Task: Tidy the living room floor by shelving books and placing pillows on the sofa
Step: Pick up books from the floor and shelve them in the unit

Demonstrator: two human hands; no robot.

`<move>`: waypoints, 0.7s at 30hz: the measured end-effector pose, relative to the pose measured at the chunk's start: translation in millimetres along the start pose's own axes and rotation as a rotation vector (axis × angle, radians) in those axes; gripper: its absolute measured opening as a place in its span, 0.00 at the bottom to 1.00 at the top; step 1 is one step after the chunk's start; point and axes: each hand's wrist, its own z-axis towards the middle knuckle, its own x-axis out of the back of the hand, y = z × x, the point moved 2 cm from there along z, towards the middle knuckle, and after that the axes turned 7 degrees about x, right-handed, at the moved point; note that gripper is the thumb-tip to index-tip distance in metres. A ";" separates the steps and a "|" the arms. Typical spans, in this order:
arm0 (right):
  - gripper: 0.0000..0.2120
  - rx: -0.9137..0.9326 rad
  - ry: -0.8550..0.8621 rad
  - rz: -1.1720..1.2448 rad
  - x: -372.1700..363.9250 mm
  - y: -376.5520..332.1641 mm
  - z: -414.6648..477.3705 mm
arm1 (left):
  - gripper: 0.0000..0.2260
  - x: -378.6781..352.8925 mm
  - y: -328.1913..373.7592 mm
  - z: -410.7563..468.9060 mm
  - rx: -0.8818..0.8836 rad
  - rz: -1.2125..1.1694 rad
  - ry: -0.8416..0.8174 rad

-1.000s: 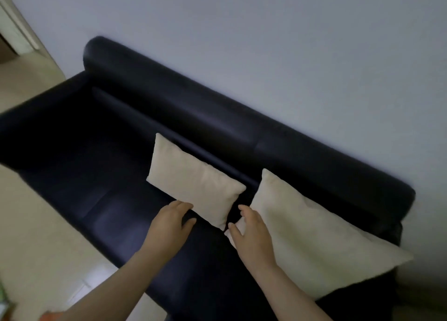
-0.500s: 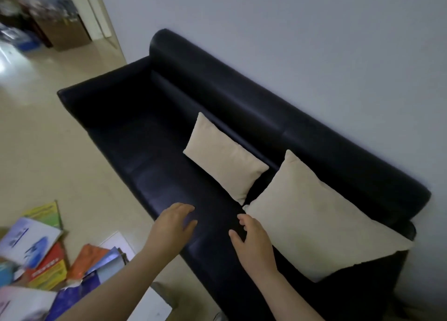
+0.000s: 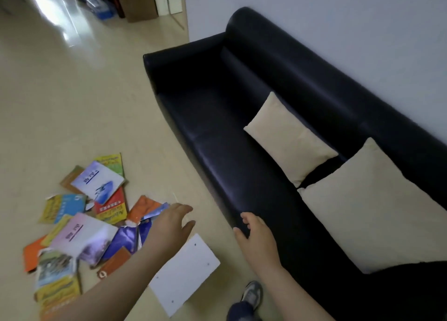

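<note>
Hovering empty, fingers loosely spread, my left hand hung above the right edge of the books strewn on the floor; my right hand, equally relaxed and empty, was at the front of the sofa. The small pillow and large pillow already lay on its seat. I judged the books light, floppy, glossy-slick paperbacks, some torn: best pinched along the spine, a few stacked.

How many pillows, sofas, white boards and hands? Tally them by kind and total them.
Pillows: 2 (small pillow, large pillow)
Sofa: 1
White board: 1
Hands: 2 (left hand, right hand)
Total: 6
</note>
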 end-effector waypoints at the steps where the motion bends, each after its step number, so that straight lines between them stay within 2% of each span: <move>1: 0.21 -0.001 -0.019 -0.008 -19.7 -12.2 -9.1 | 0.16 6.5 -22.8 -11.2 0.023 -0.003 -0.011; 7: 0.21 -0.058 -0.108 -0.044 -121.8 -65.7 -57.7 | 0.17 33.1 -145.9 -60.2 0.113 0.042 -0.061; 11: 0.20 -0.071 -0.144 -0.085 -173.0 -99.7 -79.8 | 0.13 51.4 -206.4 -87.3 0.159 0.046 -0.080; 21: 0.19 -0.023 -0.194 -0.114 -207.3 -130.0 -89.2 | 0.17 73.2 -253.8 -130.5 0.253 -0.032 -0.031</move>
